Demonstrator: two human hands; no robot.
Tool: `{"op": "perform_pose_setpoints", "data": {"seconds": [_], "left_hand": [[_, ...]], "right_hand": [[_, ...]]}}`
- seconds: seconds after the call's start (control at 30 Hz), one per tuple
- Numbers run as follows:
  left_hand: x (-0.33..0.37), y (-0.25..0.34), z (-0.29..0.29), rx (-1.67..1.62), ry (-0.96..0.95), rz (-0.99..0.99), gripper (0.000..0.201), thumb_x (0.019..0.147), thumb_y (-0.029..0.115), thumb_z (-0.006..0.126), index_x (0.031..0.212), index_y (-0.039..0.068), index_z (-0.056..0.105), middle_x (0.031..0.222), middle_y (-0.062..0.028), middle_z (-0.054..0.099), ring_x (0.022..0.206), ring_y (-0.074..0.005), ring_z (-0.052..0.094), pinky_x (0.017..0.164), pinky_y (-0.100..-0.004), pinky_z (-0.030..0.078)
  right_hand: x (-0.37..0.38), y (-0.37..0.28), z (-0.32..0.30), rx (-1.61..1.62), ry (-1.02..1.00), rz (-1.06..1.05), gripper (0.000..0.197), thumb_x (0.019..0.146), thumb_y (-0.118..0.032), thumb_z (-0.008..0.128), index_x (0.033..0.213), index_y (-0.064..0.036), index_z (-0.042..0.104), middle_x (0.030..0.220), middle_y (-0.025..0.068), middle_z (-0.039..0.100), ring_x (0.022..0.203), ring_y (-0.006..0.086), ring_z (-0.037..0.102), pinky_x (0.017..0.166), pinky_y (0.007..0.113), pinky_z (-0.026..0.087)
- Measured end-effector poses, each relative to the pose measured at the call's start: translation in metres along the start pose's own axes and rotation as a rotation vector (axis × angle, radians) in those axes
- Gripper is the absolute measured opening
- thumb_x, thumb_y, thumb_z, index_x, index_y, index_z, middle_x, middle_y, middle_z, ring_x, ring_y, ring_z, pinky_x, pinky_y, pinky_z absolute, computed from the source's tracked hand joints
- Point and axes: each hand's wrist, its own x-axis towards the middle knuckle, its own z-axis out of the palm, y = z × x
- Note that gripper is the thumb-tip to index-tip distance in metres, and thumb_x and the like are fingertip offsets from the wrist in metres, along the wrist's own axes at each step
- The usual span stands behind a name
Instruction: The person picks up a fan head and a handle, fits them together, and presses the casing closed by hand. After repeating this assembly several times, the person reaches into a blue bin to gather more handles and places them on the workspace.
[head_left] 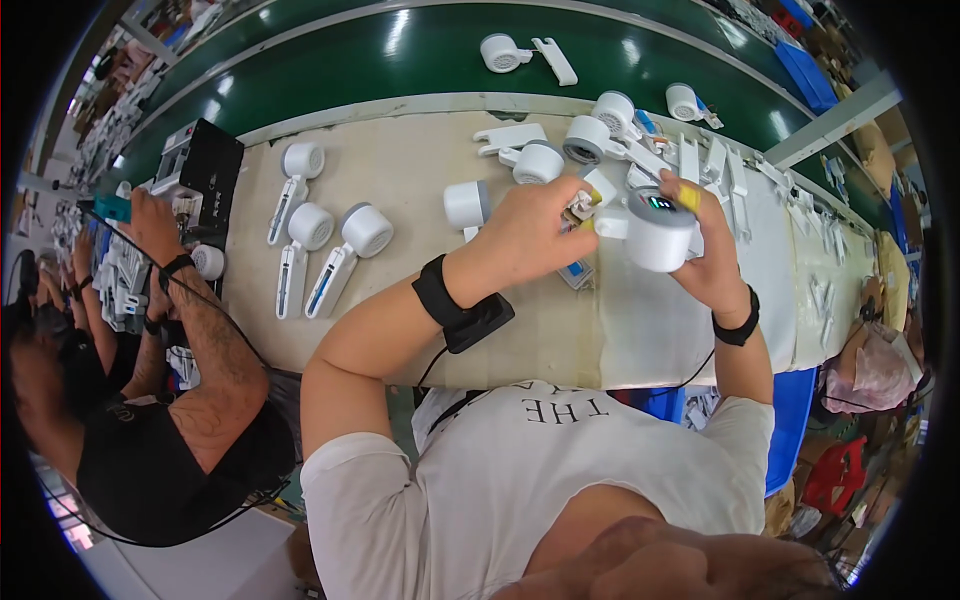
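Note:
My right hand (712, 258) is closed round a white fan head (660, 240) with a grey rim and a lit green display on its top. Close to its short neck, my left hand (525, 228) pinches a small whitish part whose kind I cannot make out. Yellow coverings show on fingertips of both hands. Beside my left hand lies another white fan head (463, 204). Further left, three handheld fans (340, 250) rest on the table, with blue strips along their white handles.
More fan heads (538, 162) and white handle shells (738, 190) crowd the table's far right. A green conveyor (420, 55) runs behind, carrying a few parts. A black box (215, 175) stands at far left, near a co-worker's arm (215, 340). A blue bin (790, 430) sits below right.

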Motion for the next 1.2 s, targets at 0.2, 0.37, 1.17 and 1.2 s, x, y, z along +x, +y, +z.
{"op": "perform_pose_setpoints", "data": {"seconds": [0.2, 0.37, 1.17, 1.2], "left_hand": [[0.002, -0.004, 0.007, 0.076, -0.111, 0.047, 0.036, 0.067, 0.021, 0.062, 0.093, -0.002, 0.053, 0.069, -0.0184, 0.059, 0.065, -0.0312, 0.06, 0.059, -0.0374, 0.046], [-0.001, 0.004, 0.013, 0.023, -0.14, 0.019, 0.04, 0.068, 0.021, 0.062, 0.098, -0.002, 0.051, 0.074, -0.0194, 0.06, 0.066, -0.0331, 0.059, 0.061, -0.0372, 0.046], [0.009, -0.018, 0.001, -0.869, -0.054, -0.158, 0.029, 0.088, 0.021, 0.053, 0.111, 0.003, 0.055, 0.104, -0.0097, 0.062, 0.087, -0.01, 0.058, 0.06, -0.0198, 0.046], [0.01, -0.019, 0.001, -0.824, -0.031, -0.165, 0.029, 0.087, 0.02, 0.054, 0.111, 0.003, 0.055, 0.105, -0.0092, 0.062, 0.086, -0.0091, 0.058, 0.057, -0.0182, 0.045]], "right_hand": [[0.033, -0.017, -0.028, 0.223, -0.267, 0.059, 0.061, 0.072, -0.021, 0.07, 0.126, -0.0058, 0.045, 0.112, 0.0139, 0.05, 0.101, 0.0279, 0.05, 0.086, 0.034, 0.04], [0.041, -0.024, -0.034, 0.211, -0.295, 0.204, 0.057, 0.072, -0.018, 0.07, 0.123, -0.006, 0.049, 0.108, 0.0131, 0.051, 0.098, 0.0277, 0.05, 0.085, 0.033, 0.04], [-0.073, 0.034, 0.006, -0.324, -0.411, 0.791, 0.042, 0.075, -0.005, 0.06, 0.115, -0.0035, 0.044, 0.101, 0.0155, 0.052, 0.091, 0.0292, 0.053, 0.075, 0.035, 0.045], [-0.068, 0.03, 0.002, -0.129, -0.26, 0.913, 0.043, 0.076, -0.009, 0.061, 0.115, -0.0035, 0.044, 0.099, 0.0148, 0.053, 0.086, 0.0285, 0.054, 0.074, 0.034, 0.045]]}}
